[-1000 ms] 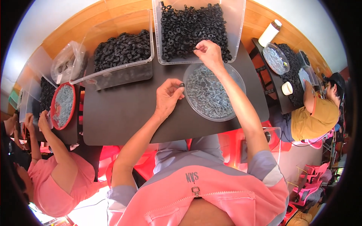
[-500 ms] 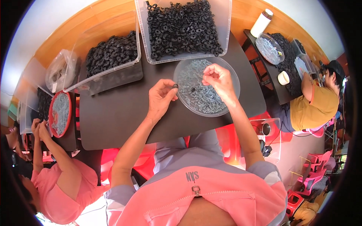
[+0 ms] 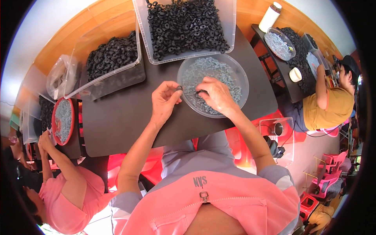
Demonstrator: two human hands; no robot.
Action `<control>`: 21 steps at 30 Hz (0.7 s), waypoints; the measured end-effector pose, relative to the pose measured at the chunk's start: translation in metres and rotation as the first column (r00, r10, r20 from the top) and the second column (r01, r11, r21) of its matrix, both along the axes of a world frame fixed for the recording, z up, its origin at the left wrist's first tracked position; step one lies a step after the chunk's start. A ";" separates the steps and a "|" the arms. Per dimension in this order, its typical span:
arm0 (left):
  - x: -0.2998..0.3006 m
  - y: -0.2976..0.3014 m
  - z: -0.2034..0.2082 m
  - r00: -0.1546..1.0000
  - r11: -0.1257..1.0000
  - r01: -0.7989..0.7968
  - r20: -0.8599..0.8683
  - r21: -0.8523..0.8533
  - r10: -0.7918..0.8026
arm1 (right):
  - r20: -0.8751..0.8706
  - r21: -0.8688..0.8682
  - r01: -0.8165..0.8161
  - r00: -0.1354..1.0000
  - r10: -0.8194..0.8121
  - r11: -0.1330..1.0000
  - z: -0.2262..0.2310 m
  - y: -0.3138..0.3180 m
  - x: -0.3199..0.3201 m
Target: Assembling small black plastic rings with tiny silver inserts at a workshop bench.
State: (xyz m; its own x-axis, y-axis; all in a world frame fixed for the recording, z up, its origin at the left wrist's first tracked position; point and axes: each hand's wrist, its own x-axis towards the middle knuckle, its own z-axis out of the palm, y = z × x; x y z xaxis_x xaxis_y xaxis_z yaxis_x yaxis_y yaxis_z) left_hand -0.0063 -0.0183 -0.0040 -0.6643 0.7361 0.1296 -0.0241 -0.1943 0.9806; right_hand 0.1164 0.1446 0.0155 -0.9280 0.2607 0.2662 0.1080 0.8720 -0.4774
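Observation:
A small black plastic ring [image 3: 179, 88] is pinched between the thumb and fingertips of my left hand [image 3: 165, 102], just left of the round clear tub [image 3: 245, 88]. Inside that tub lie many small metal springs [image 3: 229, 74]. My right hand [image 3: 216, 95] is down in the tub with its fingers drawn together among the springs. A dark piece [image 3: 202, 91] shows at its fingertips; whether the fingers grip it or a spring beside it is hidden.
Behind the tub, a clear bin [image 3: 231, 41] holds black ring parts [image 3: 186, 29]. A second bin [image 3: 117, 80] of black parts stands left of it on the dark table [image 3: 125, 121]. Co-workers sit left, in a pink shirt [image 3: 74, 196], and right, in a mustard shirt [image 3: 333, 107].
My right hand has come down and left into the tub, to where a black piece lay on the springs. My left hand keeps its pinch on the ring, nearly in place.

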 end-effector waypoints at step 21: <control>0.009 -0.003 0.003 0.997 0.996 0.078 0.021 0.029 -0.079 | -0.207 -0.794 -0.155 0.978 -0.022 0.588 0.028 -0.020 0.004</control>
State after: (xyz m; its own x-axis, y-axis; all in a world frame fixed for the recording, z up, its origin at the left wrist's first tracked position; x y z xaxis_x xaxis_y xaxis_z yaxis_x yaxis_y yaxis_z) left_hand 0.0028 -0.0217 -0.0010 -0.6073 0.7826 0.1366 -0.0624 -0.2185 0.9738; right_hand 0.1205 0.1241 0.0434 -0.9110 0.3888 0.1373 -0.0957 0.1246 -0.9876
